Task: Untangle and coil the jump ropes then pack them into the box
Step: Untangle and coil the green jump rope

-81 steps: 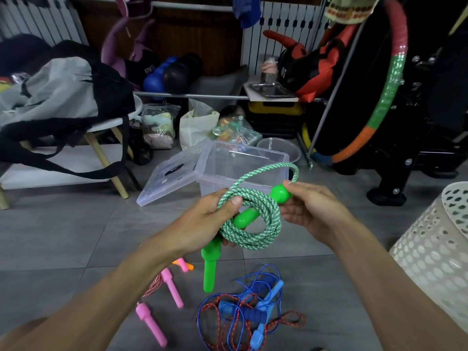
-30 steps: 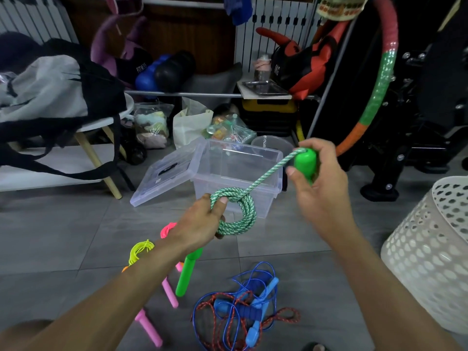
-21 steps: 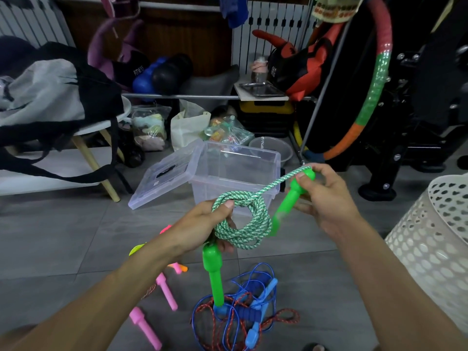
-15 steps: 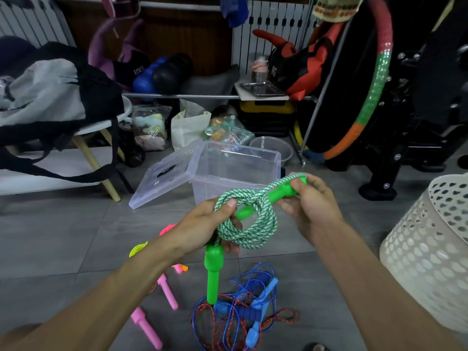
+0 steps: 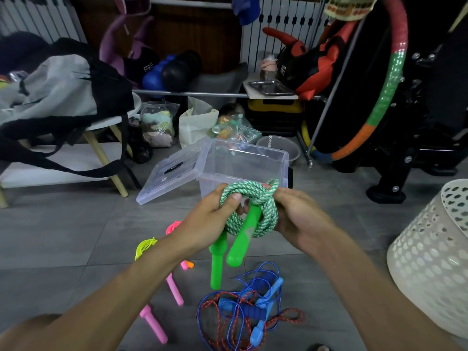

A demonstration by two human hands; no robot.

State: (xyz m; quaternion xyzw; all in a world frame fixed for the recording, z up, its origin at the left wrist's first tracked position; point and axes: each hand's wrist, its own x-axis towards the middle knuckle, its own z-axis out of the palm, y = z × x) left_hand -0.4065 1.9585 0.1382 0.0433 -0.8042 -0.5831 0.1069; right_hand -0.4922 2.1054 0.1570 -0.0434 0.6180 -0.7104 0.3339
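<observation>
The grey tiled floor (image 5: 63,236) carries everything. At twelve o'clock from the hands stands the clear plastic storage box (image 5: 243,163), open, its lid (image 5: 172,171) leaning off its left side. At three o'clock sits a white perforated basket (image 5: 435,262). At six o'clock lies a tangled heap of blue and red-speckled ropes with blue handles (image 5: 248,307); at seven to eight o'clock lie pink-handled ropes (image 5: 162,307) and a yellow-green cord (image 5: 144,247).

In mid-frame, just in front of the box, the green-and-white braided jump rope (image 5: 249,211) is held as a tight coil, both bright green plastic handles (image 5: 240,239) hanging down through and below it. The left hand (image 5: 210,221) is clamped on the coil's left side, thumb over the strands. The right hand (image 5: 296,216) grips the right side, fingers curled around the wrap.

The step appears to be securing the coil. To do it well, keep the left thumb pinning the loops while the right snugs the wrap, so nothing springs loose before it goes forward into the box.
</observation>
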